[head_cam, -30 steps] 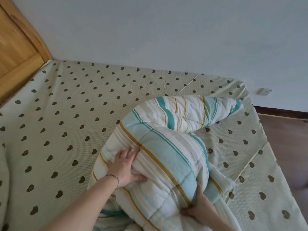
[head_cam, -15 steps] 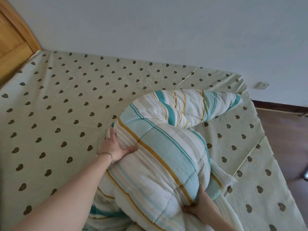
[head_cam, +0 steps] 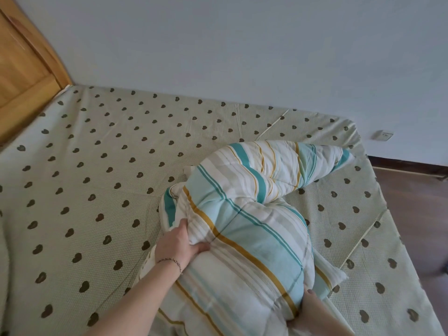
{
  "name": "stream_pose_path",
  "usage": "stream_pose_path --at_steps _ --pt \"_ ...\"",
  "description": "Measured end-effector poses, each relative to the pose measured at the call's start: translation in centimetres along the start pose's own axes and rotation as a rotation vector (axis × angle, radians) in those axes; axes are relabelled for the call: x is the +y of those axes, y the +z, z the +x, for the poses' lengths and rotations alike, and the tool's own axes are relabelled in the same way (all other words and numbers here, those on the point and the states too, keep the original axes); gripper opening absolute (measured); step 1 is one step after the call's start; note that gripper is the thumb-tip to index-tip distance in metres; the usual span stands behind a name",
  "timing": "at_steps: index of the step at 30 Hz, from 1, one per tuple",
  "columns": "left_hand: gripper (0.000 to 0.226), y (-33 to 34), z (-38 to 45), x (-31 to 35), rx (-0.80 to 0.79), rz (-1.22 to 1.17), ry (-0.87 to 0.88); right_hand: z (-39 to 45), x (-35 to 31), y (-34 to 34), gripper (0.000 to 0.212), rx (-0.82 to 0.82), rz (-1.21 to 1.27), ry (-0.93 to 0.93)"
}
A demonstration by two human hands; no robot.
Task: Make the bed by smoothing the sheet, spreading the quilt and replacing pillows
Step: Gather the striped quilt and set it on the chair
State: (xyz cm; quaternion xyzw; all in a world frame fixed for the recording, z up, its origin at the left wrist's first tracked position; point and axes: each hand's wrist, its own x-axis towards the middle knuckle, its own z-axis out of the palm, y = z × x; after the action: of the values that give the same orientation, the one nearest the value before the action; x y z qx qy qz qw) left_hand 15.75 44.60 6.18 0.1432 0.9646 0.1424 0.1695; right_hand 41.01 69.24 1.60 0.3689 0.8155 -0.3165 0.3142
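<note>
A bunched quilt (head_cam: 244, 229) with teal, white and mustard stripes lies heaped on the right half of the bed, its far end twisting toward the foot corner. Under it the pale green sheet (head_cam: 97, 166) with dark heart prints lies flat over the mattress. My left hand (head_cam: 178, 243) grips a fold on the quilt's left side, thumb pressed into the fabric. My right hand (head_cam: 311, 304) is tucked under the quilt's near right edge; only part of it shows, and its fingers are hidden by the fabric. No pillow is in view.
A wooden headboard (head_cam: 21, 69) stands at the far left. A plain white wall (head_cam: 242, 44) runs along the bed's far side, with a socket (head_cam: 383, 135) low on the right. Brown floor (head_cam: 417, 202) lies past the bed's right edge.
My left hand has slid up the quilt's left side and closed on a fold. The quilt's left edge has been lifted and bunched. The right hand stays under the near edge.
</note>
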Motion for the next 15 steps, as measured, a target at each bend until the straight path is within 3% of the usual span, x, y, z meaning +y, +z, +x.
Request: stream_pose_path --at_steps 5,9,12,15 --pt "0.071 -0.5 -0.1 0.0 -0.038 0.025 0.024 -0.3 -0.2 -3.3 0.139 0.162 -0.081 -0.032" --pt "0.100 -1.8 2.1 -0.3 0.020 0.171 0.027 -0.2 -1.1 -4.1 0.123 0.107 0.009 -0.106" --pt "0.127 -3.4 5.2 1.3 0.068 0.223 0.040 -0.1 -0.8 -3.5 0.162 -0.009 0.078 -0.097" --pt "0.122 -3.5 9.1 4.8 0.058 0.167 0.103 0.6 -0.2 -2.0 0.165 0.026 0.054 -0.077"
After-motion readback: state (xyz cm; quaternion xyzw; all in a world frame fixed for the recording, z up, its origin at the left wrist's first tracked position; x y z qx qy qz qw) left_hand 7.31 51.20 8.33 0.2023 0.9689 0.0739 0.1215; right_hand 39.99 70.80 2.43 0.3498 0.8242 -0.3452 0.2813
